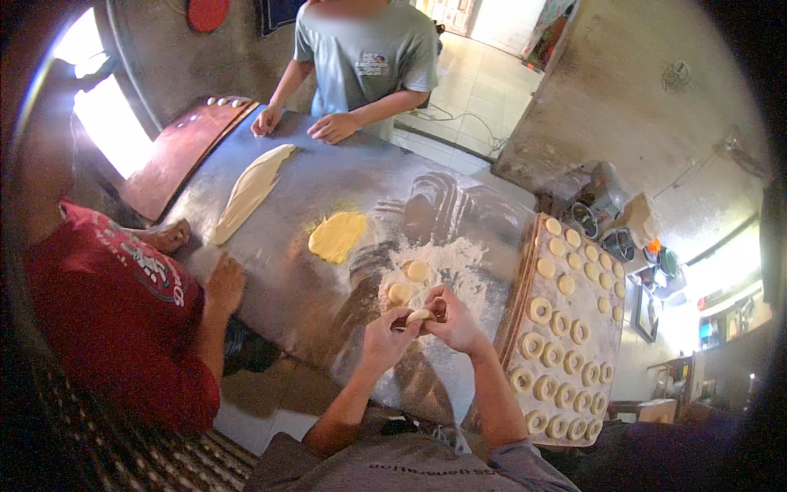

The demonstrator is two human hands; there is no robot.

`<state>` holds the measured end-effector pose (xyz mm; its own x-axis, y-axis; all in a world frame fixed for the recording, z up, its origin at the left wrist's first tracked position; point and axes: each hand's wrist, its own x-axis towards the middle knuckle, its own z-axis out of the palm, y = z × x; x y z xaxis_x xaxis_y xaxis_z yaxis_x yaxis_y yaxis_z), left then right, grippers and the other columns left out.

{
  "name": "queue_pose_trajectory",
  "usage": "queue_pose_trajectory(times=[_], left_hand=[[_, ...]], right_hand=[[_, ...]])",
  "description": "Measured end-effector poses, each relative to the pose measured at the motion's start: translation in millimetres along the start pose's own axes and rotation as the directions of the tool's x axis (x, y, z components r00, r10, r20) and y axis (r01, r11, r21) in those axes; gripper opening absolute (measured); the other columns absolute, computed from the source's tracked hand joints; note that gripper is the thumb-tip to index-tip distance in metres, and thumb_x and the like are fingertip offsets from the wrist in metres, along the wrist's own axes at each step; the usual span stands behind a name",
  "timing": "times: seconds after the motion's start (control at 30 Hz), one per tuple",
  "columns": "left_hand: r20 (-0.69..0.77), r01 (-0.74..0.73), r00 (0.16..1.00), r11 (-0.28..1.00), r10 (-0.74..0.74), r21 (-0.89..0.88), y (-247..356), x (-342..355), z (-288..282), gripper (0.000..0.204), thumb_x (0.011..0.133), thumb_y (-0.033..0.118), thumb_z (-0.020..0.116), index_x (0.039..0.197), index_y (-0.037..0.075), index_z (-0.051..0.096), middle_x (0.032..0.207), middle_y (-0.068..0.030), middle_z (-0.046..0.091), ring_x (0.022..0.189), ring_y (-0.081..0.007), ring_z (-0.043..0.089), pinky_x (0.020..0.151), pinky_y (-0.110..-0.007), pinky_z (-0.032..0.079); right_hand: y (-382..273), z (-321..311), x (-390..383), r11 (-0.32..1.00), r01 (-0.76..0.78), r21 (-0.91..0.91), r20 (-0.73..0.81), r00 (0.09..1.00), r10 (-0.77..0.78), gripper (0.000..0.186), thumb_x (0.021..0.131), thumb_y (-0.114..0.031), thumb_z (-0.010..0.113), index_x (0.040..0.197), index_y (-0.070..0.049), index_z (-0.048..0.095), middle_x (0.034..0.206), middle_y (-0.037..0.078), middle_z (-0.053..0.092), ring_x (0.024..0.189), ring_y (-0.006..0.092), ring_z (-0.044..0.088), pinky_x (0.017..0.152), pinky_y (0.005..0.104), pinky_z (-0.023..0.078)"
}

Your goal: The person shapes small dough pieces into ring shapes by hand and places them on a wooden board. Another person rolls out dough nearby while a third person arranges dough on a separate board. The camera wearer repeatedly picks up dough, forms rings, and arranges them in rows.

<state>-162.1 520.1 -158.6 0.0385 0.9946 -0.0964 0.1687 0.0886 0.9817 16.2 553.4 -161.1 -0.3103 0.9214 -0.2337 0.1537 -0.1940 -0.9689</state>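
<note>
Above the metal work table (320, 320), my left hand (385, 339) and my right hand (456, 323) meet at the fingertips. Both are closed on a small pale piece of dough (420, 315), pinching it from either side. Whether it has a hole cannot be seen. Just beyond my fingers, two dough rounds (417, 271) lie in a patch of scattered white flour (459, 275). Left of them is a flat yellow mass of dough (338, 238), and farther left a long pale strip of dough (250, 195).
At my right, a board (515, 348) carries several dough rings (552, 354) and, farther back, several dough rounds (566, 284). A person in a grey shirt (361, 70) stands across the table; another in red (131, 312) is at the left. Pots (584, 220) stand beyond the board.
</note>
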Motion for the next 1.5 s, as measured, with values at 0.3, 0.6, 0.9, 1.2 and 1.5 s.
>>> queue_pose_trajectory(times=[0.3,0.6,0.9,1.2,1.5], left_hand=[[-0.226,-0.418,0.820,0.819,0.526,0.393,-6,26,33,0.056,0.076,-0.008,0.059,0.128,0.003,0.041,0.094,-0.0139,0.058,0.087,-0.0343,0.059,0.085,-0.040,0.049],[-0.119,-0.286,0.957,0.929,0.264,-0.236,34,1,89,0.037,0.101,0.035,0.041,0.119,0.003,0.048,0.102,-0.0100,0.057,0.084,-0.0121,0.054,0.073,-0.027,0.043],[0.022,-0.269,0.962,0.962,0.271,-0.053,58,-27,213,0.028,0.104,0.024,0.036,0.097,0.003,0.052,0.073,-0.0087,0.054,0.067,-0.0188,0.052,0.064,-0.033,0.043],[0.202,-0.489,0.851,0.872,0.484,-0.028,105,-56,356,0.012,0.097,0.010,0.044,0.096,0.005,0.055,0.075,-0.0142,0.058,0.068,-0.0276,0.059,0.064,-0.036,0.046],[0.372,-0.547,0.769,0.836,0.519,-0.035,121,-69,429,0.014,0.098,0.015,0.042,0.107,0.007,0.049,0.082,-0.0191,0.064,0.078,-0.0403,0.065,0.067,-0.047,0.049]], right_hand=[[1,13,6,0.915,0.141,0.378,-0.098,0.989,-0.112,0.048,0.081,-0.006,0.064,0.126,-0.006,0.047,0.120,0.011,0.058,0.108,0.0197,0.057,0.084,0.0336,0.049],[-24,-25,-48,0.864,0.225,0.449,-0.190,0.970,-0.154,0.042,0.099,-0.037,0.041,0.132,-0.011,0.043,0.080,0.004,0.056,0.080,0.0149,0.057,0.081,0.0310,0.046],[-14,-127,-145,0.779,0.418,0.467,-0.418,0.881,-0.223,0.049,0.097,-0.041,0.044,0.135,-0.011,0.039,0.075,0.001,0.053,0.063,0.0084,0.047,0.064,0.0252,0.043],[16,-224,-239,0.606,0.624,0.493,-0.625,0.739,-0.252,0.045,0.099,-0.039,0.046,0.133,-0.012,0.037,0.073,0.003,0.053,0.066,0.0155,0.053,0.061,0.0310,0.044],[49,-294,-298,0.711,0.540,0.449,-0.630,0.756,-0.176,0.051,0.100,-0.041,0.043,0.144,-0.017,0.033,0.083,0.002,0.055,0.069,0.0094,0.056,0.054,0.0199,0.042]])
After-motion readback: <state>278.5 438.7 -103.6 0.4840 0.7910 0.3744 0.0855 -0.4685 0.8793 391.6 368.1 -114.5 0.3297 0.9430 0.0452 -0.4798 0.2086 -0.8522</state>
